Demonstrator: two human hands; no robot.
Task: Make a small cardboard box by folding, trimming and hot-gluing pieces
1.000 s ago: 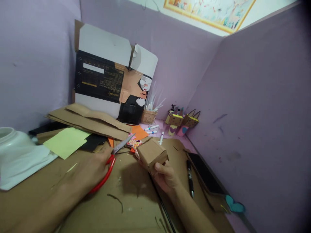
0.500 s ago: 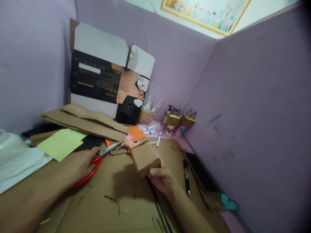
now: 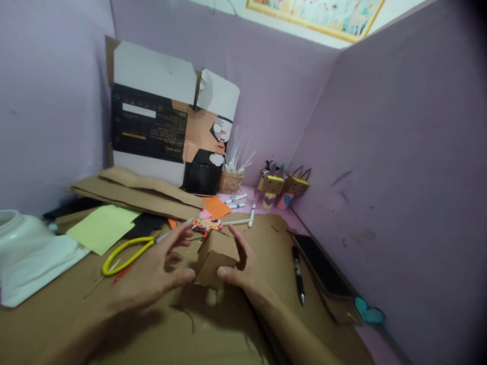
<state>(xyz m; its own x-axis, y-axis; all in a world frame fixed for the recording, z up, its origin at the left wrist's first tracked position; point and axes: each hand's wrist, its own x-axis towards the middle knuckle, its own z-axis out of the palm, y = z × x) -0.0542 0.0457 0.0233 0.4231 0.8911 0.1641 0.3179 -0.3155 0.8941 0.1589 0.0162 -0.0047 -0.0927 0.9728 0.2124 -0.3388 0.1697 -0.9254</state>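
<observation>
A small brown cardboard box (image 3: 218, 256) is held above the tabletop in the middle of the head view. My right hand (image 3: 247, 268) grips its right side, thumb on the near face and fingers behind. Close by on the left is my left hand (image 3: 167, 271), fingers spread and curved towards the box, with no object in it. Beyond my left wrist lie scissors (image 3: 129, 251), one handle loop yellow, a bit of red showing below; my hand partly covers their blades.
Cardboard strips (image 3: 140, 192), a yellow-green paper sheet (image 3: 102, 228) and a white jar (image 3: 23, 243) occupy the left. Markers (image 3: 251, 215), a straw basket (image 3: 231, 181) and cardboard figures (image 3: 274, 190) stand or lie behind. A pen (image 3: 299, 276) and a dark phone-like slab (image 3: 323, 266) lie right.
My left hand has let go of the scissors and moved right, opening beside the box. The scissors now show their yellow handle. In my right hand the box has turned to another face.
</observation>
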